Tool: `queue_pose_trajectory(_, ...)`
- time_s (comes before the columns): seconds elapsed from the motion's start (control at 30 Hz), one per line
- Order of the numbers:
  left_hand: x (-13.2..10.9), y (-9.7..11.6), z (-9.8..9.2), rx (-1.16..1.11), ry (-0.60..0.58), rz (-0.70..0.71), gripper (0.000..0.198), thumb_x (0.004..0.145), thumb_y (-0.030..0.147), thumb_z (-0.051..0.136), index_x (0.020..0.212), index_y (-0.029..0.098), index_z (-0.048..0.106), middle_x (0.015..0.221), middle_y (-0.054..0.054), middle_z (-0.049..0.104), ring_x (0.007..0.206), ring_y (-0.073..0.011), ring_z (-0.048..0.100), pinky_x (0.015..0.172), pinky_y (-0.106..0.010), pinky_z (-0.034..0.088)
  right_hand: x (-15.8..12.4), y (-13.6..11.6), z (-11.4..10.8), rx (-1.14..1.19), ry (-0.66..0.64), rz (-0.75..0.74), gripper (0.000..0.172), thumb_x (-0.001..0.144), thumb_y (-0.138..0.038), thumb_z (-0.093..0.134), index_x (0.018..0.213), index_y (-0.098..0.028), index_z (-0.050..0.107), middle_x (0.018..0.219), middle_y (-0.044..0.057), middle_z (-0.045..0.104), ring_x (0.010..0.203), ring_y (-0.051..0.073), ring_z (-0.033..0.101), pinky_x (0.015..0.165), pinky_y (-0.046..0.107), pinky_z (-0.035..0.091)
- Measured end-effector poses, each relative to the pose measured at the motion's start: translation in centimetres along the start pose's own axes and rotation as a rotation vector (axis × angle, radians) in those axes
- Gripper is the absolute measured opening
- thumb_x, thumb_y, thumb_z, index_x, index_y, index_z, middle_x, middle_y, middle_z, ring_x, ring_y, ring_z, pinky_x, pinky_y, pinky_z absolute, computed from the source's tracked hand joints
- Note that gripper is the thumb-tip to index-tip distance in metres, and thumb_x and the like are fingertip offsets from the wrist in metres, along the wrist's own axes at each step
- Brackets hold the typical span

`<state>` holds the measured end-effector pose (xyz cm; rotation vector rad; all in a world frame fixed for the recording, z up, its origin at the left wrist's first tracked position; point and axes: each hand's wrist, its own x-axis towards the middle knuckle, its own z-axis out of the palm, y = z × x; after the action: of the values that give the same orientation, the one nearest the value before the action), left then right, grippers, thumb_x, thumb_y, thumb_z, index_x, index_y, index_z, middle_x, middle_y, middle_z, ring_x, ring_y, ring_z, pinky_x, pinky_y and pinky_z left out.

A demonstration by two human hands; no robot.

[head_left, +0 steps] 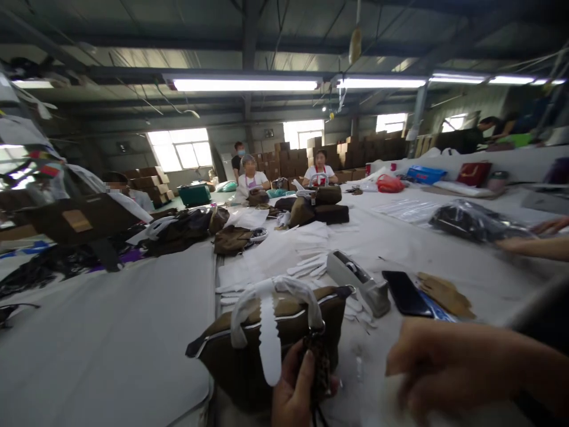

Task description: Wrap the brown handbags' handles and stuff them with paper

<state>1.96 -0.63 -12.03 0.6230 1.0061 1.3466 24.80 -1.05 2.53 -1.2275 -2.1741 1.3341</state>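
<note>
A brown-green handbag (240, 367) with a zipped top stands in front of me, its handles (306, 296) wrapped in white protective material. A white strip with wavy edges (269, 338) hangs over the handle and down the bag's front. My left hand (296, 385) is closed, thumb and fingers pinching a dark patterned pendant (317, 356) below the handle's metal ring. To the right of the bag, my right hand (444, 370) is smeared by motion over the table. Its fingers are bent downward; whether they hold anything cannot be made out.
Behind the bag lie a grey tape dispenser (358, 281), white strips (309, 265), a black phone (406, 292) and a tan glove (447, 293). Another person's arm (533, 248) reaches to a plastic-wrapped dark bag (478, 220) at right. More bags (233, 239) and seated people are farther back.
</note>
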Motion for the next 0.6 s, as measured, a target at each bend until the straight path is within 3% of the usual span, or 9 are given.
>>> queue_pose_trajectory(0.03, -0.1, 0.0, 0.0, 0.030, 0.000, 0.029, 0.073, 0.056, 0.066, 0.085, 0.107, 0.015, 0.070, 0.084, -0.007, 0.076, 0.063, -0.0211, 0.071, 0.060, -0.029, 0.058, 0.0, 0.1, 1.6, -0.119, -0.045, -0.011, 0.013, 0.085, -0.026, 0.070, 0.088, -0.019, 0.080, 0.076, 0.004, 0.076, 0.063, 0.015, 0.067, 0.054, 0.019, 0.046)
queue_pose_trajectory(0.07, -0.3, -0.1, 0.0, 0.085, 0.002, 0.087, 0.067, 0.061, 0.064, 0.083, 0.107, 0.016, 0.071, 0.094, -0.009, 0.077, 0.075, -0.0233, 0.074, 0.070, -0.031, 0.059, 0.4, 0.3, 2.9, -0.251, -0.008, -0.048, 0.015, 0.089, -0.024, 0.064, 0.090, -0.020, 0.079, 0.078, 0.004, 0.076, 0.068, 0.015, 0.068, 0.060, 0.020, 0.046)
queue_pose_trajectory(0.17, -0.3, -0.6, -0.3, 0.332, 0.024, 0.345, 0.049, 0.079, 0.056, 0.070, 0.108, 0.017, 0.073, 0.116, -0.010, 0.074, 0.115, -0.0294, 0.065, 0.102, -0.036, 0.049, 2.3, 1.6, 5.7, -0.548, 0.229, -0.133, 0.015, 0.091, -0.023, 0.059, 0.090, -0.019, 0.074, 0.081, 0.004, 0.075, 0.074, 0.016, 0.069, 0.065, 0.022, 0.044)
queue_pose_trajectory(0.23, -0.3, -1.1, -0.7, 0.489, 0.057, 0.457, 0.044, 0.088, 0.050, 0.058, 0.115, 0.018, 0.070, 0.122, -0.010, 0.072, 0.125, -0.0310, 0.060, 0.110, -0.041, 0.043, 3.4, 2.4, 6.8, -0.601, 0.308, -0.166, 0.014, 0.091, -0.024, 0.059, 0.092, -0.020, 0.072, 0.083, 0.004, 0.075, 0.075, 0.017, 0.070, 0.065, 0.023, 0.044)
queue_pose_trajectory(0.33, -0.2, -1.5, -1.2, 0.616, 0.122, 0.533, 0.044, 0.094, 0.045, 0.047, 0.123, 0.018, 0.064, 0.125, -0.011, 0.070, 0.122, -0.0308, 0.062, 0.107, -0.044, 0.045, 4.1, 3.1, 8.2, -0.540, 0.363, -0.220, 0.014, 0.091, -0.024, 0.058, 0.093, -0.023, 0.071, 0.085, 0.002, 0.076, 0.077, 0.016, 0.070, 0.069, 0.022, 0.046)
queue_pose_trajectory(0.43, -0.1, -1.5, -1.4, 0.643, 0.128, 0.580, 0.044, 0.094, 0.046, 0.049, 0.123, 0.017, 0.064, 0.122, -0.013, 0.072, 0.117, -0.0298, 0.066, 0.098, -0.040, 0.052, 3.0, 4.3, 9.5, -0.395, 0.474, -0.158, 0.018, 0.089, -0.028, 0.061, 0.104, -0.027, 0.071, 0.093, 0.001, 0.076, 0.080, 0.017, 0.071, 0.076, 0.024, 0.051)
queue_pose_trajectory(0.53, 0.2, -1.6, -1.0, 0.595, 0.095, 0.614, 0.041, 0.094, 0.044, 0.052, 0.121, 0.017, 0.066, 0.118, -0.013, 0.073, 0.112, -0.0282, 0.068, 0.092, -0.035, 0.055, 0.7, 7.9, 10.4, -0.155, 0.724, -0.028, 0.045, 0.084, -0.039, 0.068, 0.128, -0.031, 0.060, 0.108, 0.003, 0.075, 0.078, 0.018, 0.072, 0.079, 0.029, 0.057)
queue_pose_trajectory(0.6, 0.2, -1.5, -0.4, 0.539, 0.125, 0.614, 0.039, 0.093, 0.042, 0.054, 0.120, 0.016, 0.067, 0.116, -0.013, 0.073, 0.111, -0.0281, 0.068, 0.095, -0.035, 0.053, -0.2, 10.8, 10.8, 0.094, 0.886, -0.011, 0.056, 0.078, -0.056, 0.068, 0.128, -0.033, 0.057, 0.115, 0.007, 0.074, 0.093, 0.027, 0.074, 0.082, 0.035, 0.060)
